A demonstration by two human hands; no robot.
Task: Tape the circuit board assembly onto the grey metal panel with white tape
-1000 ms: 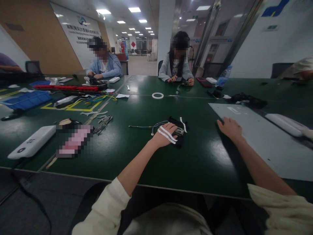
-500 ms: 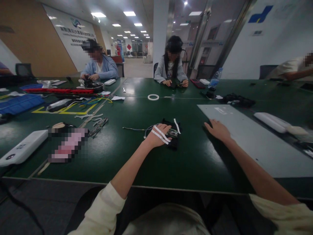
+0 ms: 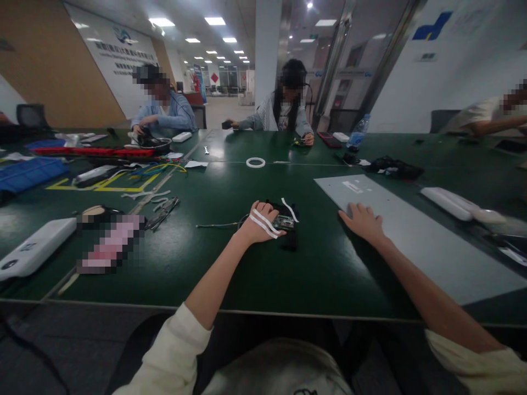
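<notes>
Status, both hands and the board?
Left hand partly covering circuit board. Right hand at edge of grey panel. Possibly in the way: white strip beside board, cable running left.

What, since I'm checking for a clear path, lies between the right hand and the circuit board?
Only the white tape strip shows near that line, its lower end beside the edge of the circuit board that faces the right hand. From there to the hand, only green tabletop is visible.
</notes>
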